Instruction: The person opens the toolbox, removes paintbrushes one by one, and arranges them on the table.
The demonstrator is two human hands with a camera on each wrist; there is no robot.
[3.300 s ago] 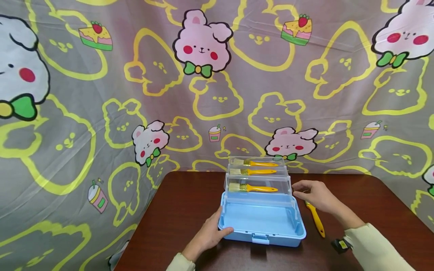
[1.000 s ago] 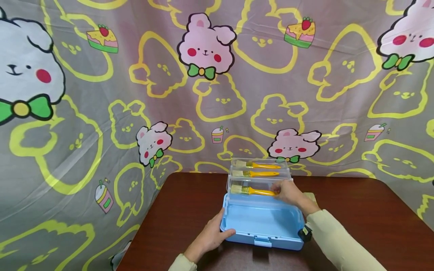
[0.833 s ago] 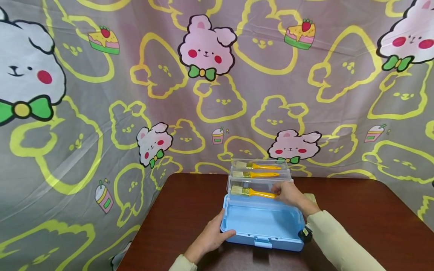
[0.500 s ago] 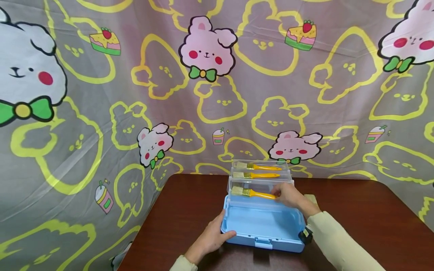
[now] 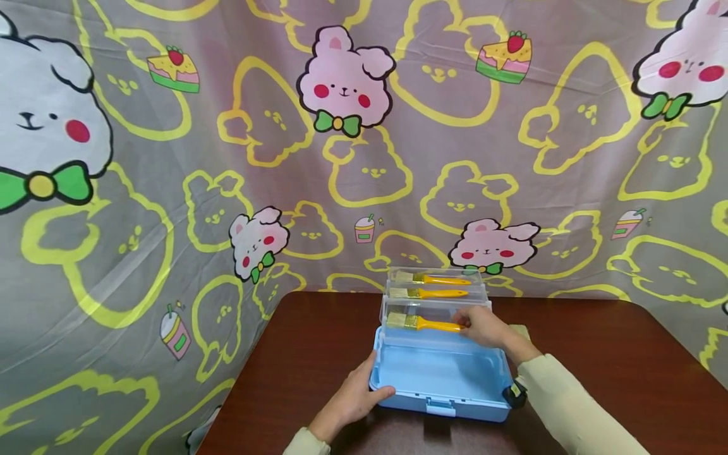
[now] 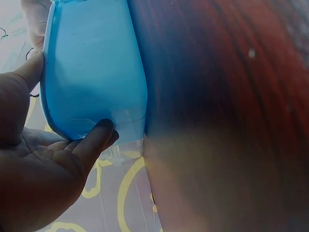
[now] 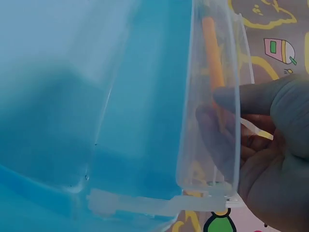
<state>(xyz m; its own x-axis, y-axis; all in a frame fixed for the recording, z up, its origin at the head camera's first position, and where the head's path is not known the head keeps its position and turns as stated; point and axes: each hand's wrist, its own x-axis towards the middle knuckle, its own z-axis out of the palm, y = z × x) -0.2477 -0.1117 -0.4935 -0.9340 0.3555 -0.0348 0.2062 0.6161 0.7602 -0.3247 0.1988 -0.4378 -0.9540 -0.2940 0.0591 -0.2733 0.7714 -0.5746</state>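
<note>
A light blue storage box (image 5: 443, 373) stands open on the table, with clear stepped trays (image 5: 435, 338) raised at its back. My left hand (image 5: 355, 392) holds its front left corner, thumb at the front and fingers along the side. In the lowest tray lies a paintbrush (image 5: 423, 322) with pale bristles and a yellow handle. My right hand (image 5: 483, 325) pinches the end of that handle; the right wrist view shows thumb and finger at the orange-looking handle (image 7: 212, 53). Two similar paintbrushes, a middle one (image 5: 443, 293) and a top one (image 5: 449, 279), lie in the trays above.
Another paintbrush (image 5: 520, 332) lies on the table right of the box, mostly hidden behind my right forearm. A clasp (image 5: 440, 406) sits at the box's front. The dark wooden table (image 5: 597, 354) ends at a patterned curtain (image 5: 364, 189).
Since the oldest frame, my right hand has moved left from beside the box to the lowest brush's handle. Over the last second it barely shifts. My left hand stays at the corner.
</note>
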